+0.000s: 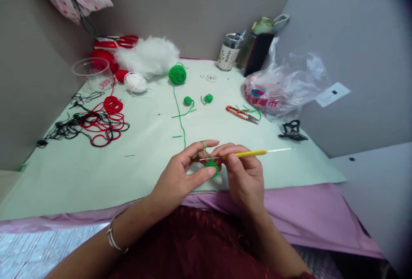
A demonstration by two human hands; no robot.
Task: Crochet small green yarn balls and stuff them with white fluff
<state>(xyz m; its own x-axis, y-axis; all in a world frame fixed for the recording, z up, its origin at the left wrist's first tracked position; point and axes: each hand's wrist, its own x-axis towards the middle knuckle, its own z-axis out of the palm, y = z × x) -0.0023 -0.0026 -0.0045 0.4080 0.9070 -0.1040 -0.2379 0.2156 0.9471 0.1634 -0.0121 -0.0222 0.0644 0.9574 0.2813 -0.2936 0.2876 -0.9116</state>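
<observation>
While my left hand [175,176] pinches the green crochet piece [211,168] at lower centre, seemingly to steady it, my right hand [246,176] grips the yellow-handled hook [251,154], its tip beside the stitches, probably for control.

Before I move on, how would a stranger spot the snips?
On the pale tabletop, find the clear plastic bag at the right. The snips lie just in front of its left end. Unlike the green yarn scraps beside them, they have orange handles and pointed metal blades.
</observation>
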